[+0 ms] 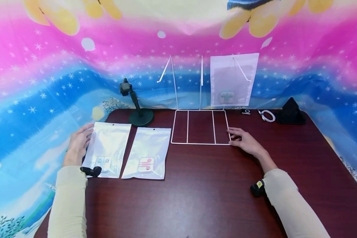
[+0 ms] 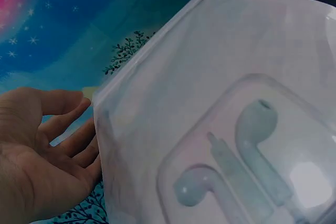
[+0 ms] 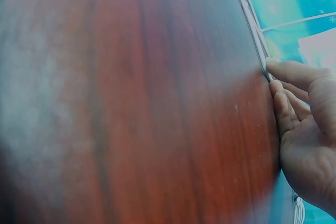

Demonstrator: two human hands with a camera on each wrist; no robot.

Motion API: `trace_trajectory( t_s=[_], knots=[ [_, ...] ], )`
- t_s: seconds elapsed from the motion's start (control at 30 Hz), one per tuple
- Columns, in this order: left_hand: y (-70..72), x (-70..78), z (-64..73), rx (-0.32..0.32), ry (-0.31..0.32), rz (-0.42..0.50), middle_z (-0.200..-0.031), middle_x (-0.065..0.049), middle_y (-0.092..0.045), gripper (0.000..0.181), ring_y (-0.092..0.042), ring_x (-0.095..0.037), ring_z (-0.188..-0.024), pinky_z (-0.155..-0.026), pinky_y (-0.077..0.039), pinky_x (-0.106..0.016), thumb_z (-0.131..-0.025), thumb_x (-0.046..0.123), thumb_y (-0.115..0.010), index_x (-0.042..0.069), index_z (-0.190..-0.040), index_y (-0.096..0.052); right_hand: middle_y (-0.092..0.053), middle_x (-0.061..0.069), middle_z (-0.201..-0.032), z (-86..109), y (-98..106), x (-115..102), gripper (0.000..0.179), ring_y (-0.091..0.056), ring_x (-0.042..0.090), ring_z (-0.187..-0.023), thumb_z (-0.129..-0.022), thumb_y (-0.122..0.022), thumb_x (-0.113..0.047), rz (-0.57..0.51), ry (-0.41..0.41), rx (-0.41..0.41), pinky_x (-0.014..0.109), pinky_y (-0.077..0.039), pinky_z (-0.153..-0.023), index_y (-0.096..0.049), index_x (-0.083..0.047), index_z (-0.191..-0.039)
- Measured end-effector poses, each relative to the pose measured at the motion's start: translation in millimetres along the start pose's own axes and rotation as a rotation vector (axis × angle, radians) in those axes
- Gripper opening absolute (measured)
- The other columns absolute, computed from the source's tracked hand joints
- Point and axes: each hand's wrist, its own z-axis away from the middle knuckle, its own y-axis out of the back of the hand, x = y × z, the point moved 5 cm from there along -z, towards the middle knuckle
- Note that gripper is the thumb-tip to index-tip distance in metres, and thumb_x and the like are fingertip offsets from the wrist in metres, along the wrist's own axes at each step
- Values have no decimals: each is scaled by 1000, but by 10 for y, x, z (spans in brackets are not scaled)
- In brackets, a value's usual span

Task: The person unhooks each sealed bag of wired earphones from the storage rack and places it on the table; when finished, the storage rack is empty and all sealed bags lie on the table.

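A white wire display rack (image 1: 200, 143) stands on the table with its hooks upright at the back. At its front right corner, my right hand (image 1: 244, 142) pinches the wire between thumb and fingers. My left hand (image 1: 78, 143) is at the left edge of a white pouch (image 1: 113, 142), fingers loosely bent and fingertips against that edge. This pouch shows pale earphones (image 2: 226, 166) in a clear case. Beside it lies a second pouch (image 1: 150, 142) with pink earphones (image 1: 145, 164). A third pouch (image 1: 235, 76) with greenish earphones hangs on the rack's right hook.
Behind the pouches stands a dark green round-based stand (image 1: 141, 117). A small clip-like item (image 1: 246, 112), a coiled white cable (image 1: 266, 115) and a black angled holder (image 1: 291, 112) sit at the back right. A printed cloth (image 1: 190, 39) surrounds the dark wooden table (image 1: 196, 198).
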Motion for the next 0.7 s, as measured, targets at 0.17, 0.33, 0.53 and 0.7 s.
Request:
trace_trajectory(
  t_s=[0.17, 0.33, 0.53, 0.7],
  knots=[
    [-55, -79, -33, -55, 33, 8, -173, 3, -21, 64, -16, -23, -160, -130, -12, -39, -109, 38, -53, 23, -166, -28, -38, 21, -161, 2, 6, 0, 60, -55, 37, -126, -100, -69, -10, -15, -4, 4, 48, -47, -104, -46, 2, -154],
    [-72, -133, -43, -68, 46, 49, -167, 1, -36, 66, -29, -21, -155, -129, -17, -36, -109, 33, -55, 17, -166, -27, -38, 21, -160, -6, 5, -16, 60, -55, 38, -126, -100, -69, -10, -18, -1, 7, 53, -46, -105, -46, 2, -154],
    [-50, -176, -24, -84, 32, 116, -162, 3, -44, 63, -44, -12, -146, -126, -24, -33, -109, 24, -55, 11, -164, -27, -40, 20, -159, -11, -2, -8, 59, -56, 36, -123, -99, -70, -10, -4, 8, 20, 49, -48, -102, -48, 2, -153],
    [-45, -150, -17, -96, 6, 143, -109, 19, -71, 66, -45, -14, -145, -126, -24, -34, -109, 25, -56, 7, -164, -25, -40, 20, -159, 0, 0, -3, 59, -56, 35, -123, -99, -69, -10, -8, 4, 21, 47, -48, -101, -48, 1, -153]
  ],
)
